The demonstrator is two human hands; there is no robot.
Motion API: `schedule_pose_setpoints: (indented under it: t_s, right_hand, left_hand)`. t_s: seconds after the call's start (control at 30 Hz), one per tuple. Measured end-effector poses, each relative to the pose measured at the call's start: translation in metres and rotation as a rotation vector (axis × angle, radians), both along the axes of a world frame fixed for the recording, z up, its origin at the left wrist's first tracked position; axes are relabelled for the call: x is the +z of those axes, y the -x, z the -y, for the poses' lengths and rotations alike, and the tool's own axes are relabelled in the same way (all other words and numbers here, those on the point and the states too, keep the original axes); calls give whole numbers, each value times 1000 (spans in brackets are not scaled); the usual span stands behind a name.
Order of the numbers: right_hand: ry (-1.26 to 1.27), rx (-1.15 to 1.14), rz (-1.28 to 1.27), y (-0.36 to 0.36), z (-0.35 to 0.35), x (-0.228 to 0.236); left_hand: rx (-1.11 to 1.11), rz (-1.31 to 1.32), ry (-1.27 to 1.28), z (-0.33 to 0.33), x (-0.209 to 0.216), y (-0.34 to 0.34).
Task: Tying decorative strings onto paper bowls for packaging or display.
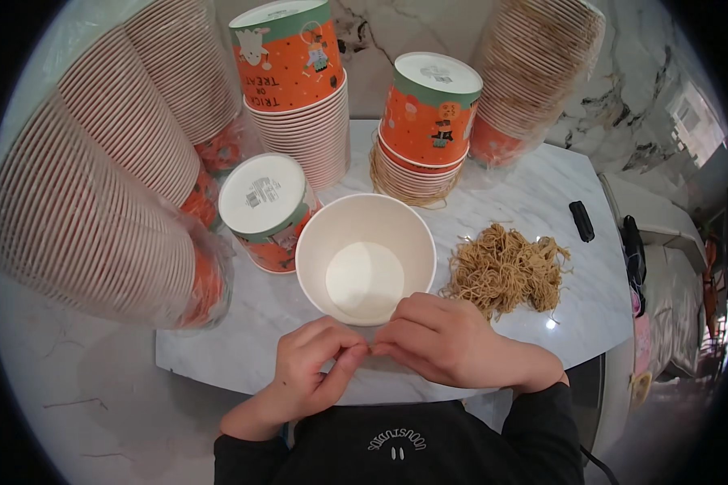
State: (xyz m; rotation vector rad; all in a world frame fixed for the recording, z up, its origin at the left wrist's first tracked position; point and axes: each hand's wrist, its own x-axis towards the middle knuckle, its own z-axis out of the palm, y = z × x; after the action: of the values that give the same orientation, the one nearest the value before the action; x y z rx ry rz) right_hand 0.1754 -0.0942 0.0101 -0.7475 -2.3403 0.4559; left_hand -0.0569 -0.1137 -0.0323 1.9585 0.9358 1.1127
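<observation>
My left hand point(314, 365) and my right hand point(445, 339) meet at the fingertips, just in front of an open white paper tub point(366, 226). Both are closed in a pinch, and what lies between the fingers is too small to make out. The tub stands upright, its white inside showing. To the right of it lies a loose heap of tan strings point(508, 271). Behind the tub on its left sits an upside-down orange and green paper tub point(265, 194).
Wrapped stacks of nested tubs point(105, 210) crowd the left side. A tall stack point(299, 121) and a shorter stack point(421, 153) with strings around its base stand at the back. Another wrapped stack point(534, 65) is back right. A small black object point(581, 221) lies near the marble table's point(598, 283) right edge.
</observation>
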Motion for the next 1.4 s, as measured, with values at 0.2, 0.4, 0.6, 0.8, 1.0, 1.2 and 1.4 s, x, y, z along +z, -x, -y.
schedule_pose_setpoints:
  t_s: [0.2, 0.4, 0.6, 0.8, 1.0, 1.2, 1.4]
  right_hand:
    - [29, 6, -32, 0, 0, 3]
    - [9, -50, 6, -6, 0, 13]
    - [330, 3, 182, -22, -2, 15]
    - [275, -220, -96, -19, -12, 13]
    - [-20, -294, -153, -18, -18, 1]
    - [-121, -315, -119, -17, -19, -1]
    - [-113, -306, -93, -19, -18, 2]
  left_hand:
    - [-6, -25, -35, -5, 4, -1]
    - [-69, -262, -322, -22, 28, 0]
    - [-147, -678, -329, -45, 38, 15]
    - [-149, -347, -177, -59, 50, -12]
    - [-262, 0, 470, -65, 50, -22]
    - [-316, 101, 582, -67, 52, -20]
    - [-342, 75, 636, -68, 55, -22]
